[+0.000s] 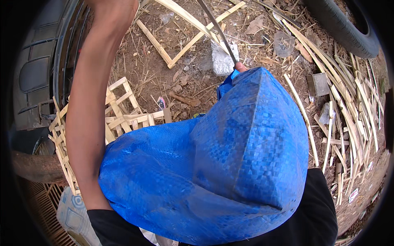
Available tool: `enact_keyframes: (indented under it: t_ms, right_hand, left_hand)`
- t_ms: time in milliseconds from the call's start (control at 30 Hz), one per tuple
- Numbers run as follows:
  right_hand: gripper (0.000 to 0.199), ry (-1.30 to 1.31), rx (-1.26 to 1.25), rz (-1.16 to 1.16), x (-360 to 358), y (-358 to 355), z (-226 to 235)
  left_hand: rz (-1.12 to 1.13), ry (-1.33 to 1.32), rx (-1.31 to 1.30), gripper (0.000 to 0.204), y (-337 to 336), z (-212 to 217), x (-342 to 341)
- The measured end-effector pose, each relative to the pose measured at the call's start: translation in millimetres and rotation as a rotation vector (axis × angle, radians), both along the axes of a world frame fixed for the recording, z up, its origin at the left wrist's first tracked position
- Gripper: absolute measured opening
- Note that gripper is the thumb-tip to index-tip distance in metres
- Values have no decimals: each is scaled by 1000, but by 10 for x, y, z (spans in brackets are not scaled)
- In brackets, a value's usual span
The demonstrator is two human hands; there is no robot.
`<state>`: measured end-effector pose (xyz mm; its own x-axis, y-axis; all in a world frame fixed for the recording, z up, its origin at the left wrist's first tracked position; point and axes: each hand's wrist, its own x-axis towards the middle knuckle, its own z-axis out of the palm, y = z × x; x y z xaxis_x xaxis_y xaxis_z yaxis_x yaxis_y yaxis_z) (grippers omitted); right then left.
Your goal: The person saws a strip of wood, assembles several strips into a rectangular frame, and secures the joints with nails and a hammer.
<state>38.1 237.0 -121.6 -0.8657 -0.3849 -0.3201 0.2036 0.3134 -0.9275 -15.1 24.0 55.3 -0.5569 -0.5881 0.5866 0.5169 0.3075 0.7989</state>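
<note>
My left arm reaches up along the left side to my left hand (116, 3); the top edge cuts off its fingers. A pale split bamboo strip (186, 16) runs from near the top edge down to the right. Most of my right hand (241, 67) is hidden behind a blue woven plastic sheet (271, 135), and only a fingertip shows. It presses on the lower end of a long, narrow dark blade (219, 30), whose handle I cannot see. The sheet lies over my lap and right arm, bulging upward. Beneath the blade's lower part is a whitish block (224, 58).
Joined bamboo strips (170, 63) lie on the dirt ahead. A bamboo lattice frame (123, 117) stands left, beyond my arm. Many loose strips (344, 102) are piled right, near a tyre (349, 30) and a small grey block (318, 85). A dark metal structure (39, 69) borders the left.
</note>
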Motion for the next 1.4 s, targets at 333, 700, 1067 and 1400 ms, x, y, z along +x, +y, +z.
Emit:
enact_keyframes:
  t_ms: [333, 700, 1067, 1400]
  right_hand:
    - [68, -263, 119, 91, -143, -35, -437]
    - [61, 5, -41, -115, -124, -84, -395]
    - [61, -42, -95, -102, -175, 122, -359]
    - [64, 6, 141, 21, 20, -66, -882]
  left_hand:
    - [151, -92, -8, 34, 14, 28, 114]
    - [165, -85, -52, 37, 134, 21, -11]
    - [126, 45, 59, 33, 56, -24, -45]
    - [37, -142, 61, 27, -115, -27, 28]
